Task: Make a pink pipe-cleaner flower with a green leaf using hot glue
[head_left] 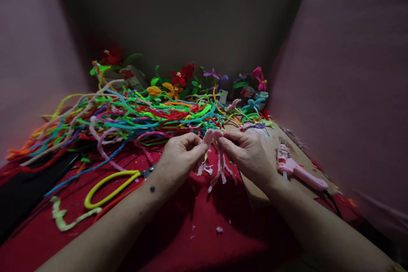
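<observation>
Between my two hands hang pink pipe cleaners (220, 172), bunched at the top with several loose ends dangling. My left hand (181, 153) pinches the bunch from the left, thumb against the fingers. From the other side my right hand (247, 151) pinches it too, close to the top. Just beyond my fingertips lies a big heap of coloured pipe cleaners (153, 117). Scissors with a yellow handle (110, 180) lie by my left forearm, partly covered by it. To the right of my right hand rests a pink hot glue gun (298, 170).
Red cloth (178, 238) covers the table, with small pink scraps on it. A brown board (251, 187) lies under the glue gun. Finished pipe-cleaner flowers (183, 75) stand along the back. A pale yellow piece (63, 219) lies front left. Pink curtains hang on both sides.
</observation>
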The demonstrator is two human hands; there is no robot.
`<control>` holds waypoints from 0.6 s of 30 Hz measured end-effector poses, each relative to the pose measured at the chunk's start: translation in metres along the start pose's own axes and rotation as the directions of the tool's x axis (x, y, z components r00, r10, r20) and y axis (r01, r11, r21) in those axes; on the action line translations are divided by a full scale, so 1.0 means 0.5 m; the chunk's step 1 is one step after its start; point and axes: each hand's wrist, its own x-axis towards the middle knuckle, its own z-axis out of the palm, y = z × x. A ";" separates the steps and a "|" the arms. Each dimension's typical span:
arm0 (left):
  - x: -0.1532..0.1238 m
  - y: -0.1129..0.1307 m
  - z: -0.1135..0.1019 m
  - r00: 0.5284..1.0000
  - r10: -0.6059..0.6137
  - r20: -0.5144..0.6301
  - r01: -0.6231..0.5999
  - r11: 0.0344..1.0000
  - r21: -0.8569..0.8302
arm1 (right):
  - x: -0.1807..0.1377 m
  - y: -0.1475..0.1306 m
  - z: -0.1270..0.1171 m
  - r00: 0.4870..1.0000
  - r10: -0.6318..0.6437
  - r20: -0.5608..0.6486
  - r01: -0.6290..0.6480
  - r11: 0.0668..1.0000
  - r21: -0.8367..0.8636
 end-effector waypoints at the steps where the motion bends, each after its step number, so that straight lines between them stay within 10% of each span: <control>1: -0.001 0.000 0.000 1.000 0.005 0.003 -0.005 1.000 0.002 | -0.001 0.000 0.001 1.000 0.003 -0.002 -0.003 1.000 0.003; 18: -0.003 0.003 0.002 1.000 -0.007 -0.019 0.007 1.000 0.024 | -0.004 0.005 0.014 0.994 0.111 -0.014 -0.109 0.989 0.104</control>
